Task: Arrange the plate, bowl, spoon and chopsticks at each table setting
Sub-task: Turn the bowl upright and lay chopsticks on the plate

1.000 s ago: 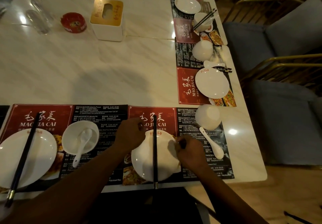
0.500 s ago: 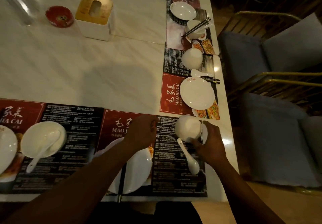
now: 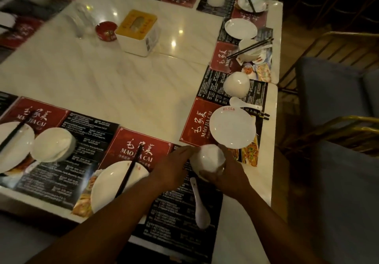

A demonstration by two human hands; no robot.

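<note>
Resting across the plate [image 3: 103,187] at the near edge of the desk [image 3: 143,91], the chopsticks [image 3: 131,170] point away. The left hand [image 3: 172,169] lies flat, fingers straight, tips beside the bowl [image 3: 207,158]. The spoon [image 3: 200,206] lies just nearer, handle toward the bowl, between both wrists. The right hand [image 3: 229,177] cups the bowl, fingers curled round it.

Two bare forearms, hands converged.
Left hand [image 3: 171,170]: arm entered from 7 o'clock; fingers straight, tips touching the bowl [image 3: 207,158] at its 9 o'clock side. Right hand [image 3: 228,178]: arm entered from 5 o'clock; fingers curled round the bowl.
</note>
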